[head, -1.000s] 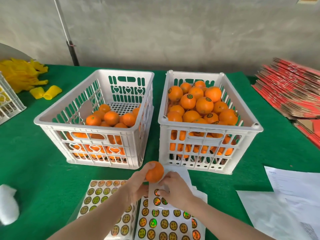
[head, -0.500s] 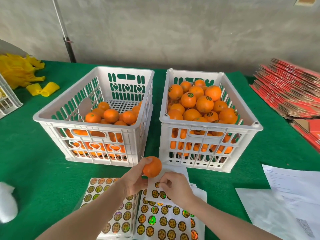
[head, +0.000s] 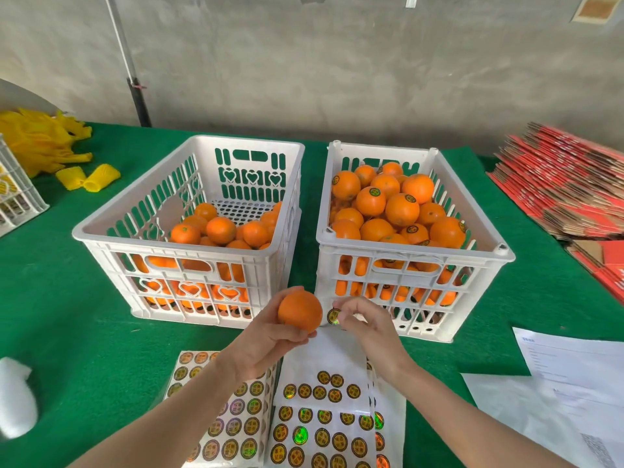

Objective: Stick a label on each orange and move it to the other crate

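My left hand (head: 260,339) holds a bare orange (head: 300,311) up in front of the two white crates. Just right of it, my right hand (head: 366,324) pinches a round gold label (head: 334,315) a finger's width from the orange. The left crate (head: 189,255) holds unlabelled oranges (head: 221,229) low inside. Heaped in the right crate (head: 413,256) are oranges with labels (head: 401,209) on top. Label sheets (head: 324,423) lie on the green table under my forearms.
Yellow foam nets (head: 89,177) and a yellow pile lie at the far left beside another white basket (head: 17,201). Red flattened cartons (head: 567,190) are stacked at the right. White papers (head: 570,376) lie front right, a white foam wad (head: 15,396) front left.
My right hand has peeled a label off the sheet and lifted it beside the orange. My left hand has raised the orange a little.
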A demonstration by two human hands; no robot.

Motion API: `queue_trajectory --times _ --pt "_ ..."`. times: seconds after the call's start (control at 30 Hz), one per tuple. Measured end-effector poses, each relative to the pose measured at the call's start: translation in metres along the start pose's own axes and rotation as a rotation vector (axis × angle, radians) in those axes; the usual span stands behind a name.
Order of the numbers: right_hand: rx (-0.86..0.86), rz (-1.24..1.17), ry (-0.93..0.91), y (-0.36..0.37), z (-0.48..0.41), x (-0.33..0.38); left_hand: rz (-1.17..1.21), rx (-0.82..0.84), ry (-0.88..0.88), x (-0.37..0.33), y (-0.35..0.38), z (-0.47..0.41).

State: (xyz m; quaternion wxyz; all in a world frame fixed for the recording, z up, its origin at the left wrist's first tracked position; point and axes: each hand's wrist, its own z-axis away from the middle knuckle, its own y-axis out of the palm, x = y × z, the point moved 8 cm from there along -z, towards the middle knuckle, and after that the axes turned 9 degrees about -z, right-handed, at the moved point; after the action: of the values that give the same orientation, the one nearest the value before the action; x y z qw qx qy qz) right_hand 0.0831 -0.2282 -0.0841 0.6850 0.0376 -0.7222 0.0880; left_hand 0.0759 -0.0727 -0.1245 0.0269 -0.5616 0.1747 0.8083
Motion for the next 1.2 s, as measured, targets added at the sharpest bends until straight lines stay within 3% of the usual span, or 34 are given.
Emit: queue_trajectory --times 0.17,0.33,0.47,0.6,0.87,1.07,1.13,1.2 --pt "0.136 0.134 -0.173 0.012 -0.003 0.038 0.091 0.062 -0.045 -0.013 0.009 -0.001" --pt "0.186 0.19 -0.22 0.016 -0.005 0.053 -0.05 -0.047 -0.085 -0.018 -0.001 -0.005" --pt "0.193 0.313 -0.284 0.024 -0.005 0.063 0.035 -0.104 -0.099 -0.019 0.001 -0.009" --pt "0.163 0.472 -0.409 0.034 -0.005 0.071 0.028 -0.125 -0.062 -0.023 0.005 -0.011" --pt "0.082 0.668 -0.455 0.036 -0.007 0.074 0.042 -0.163 -0.051 -0.03 0.011 -0.012" --pt "-0.059 0.745 -0.545 0.029 0.002 0.088 -0.08 -0.188 0.031 -0.044 0.014 -0.007" --pt "-0.1 0.731 -0.488 0.024 0.001 0.087 -0.122 -0.201 0.034 -0.048 0.013 -0.004" --pt "-0.109 0.682 -0.312 0.015 -0.006 0.078 -0.157 -0.214 0.041 -0.052 0.013 0.001"
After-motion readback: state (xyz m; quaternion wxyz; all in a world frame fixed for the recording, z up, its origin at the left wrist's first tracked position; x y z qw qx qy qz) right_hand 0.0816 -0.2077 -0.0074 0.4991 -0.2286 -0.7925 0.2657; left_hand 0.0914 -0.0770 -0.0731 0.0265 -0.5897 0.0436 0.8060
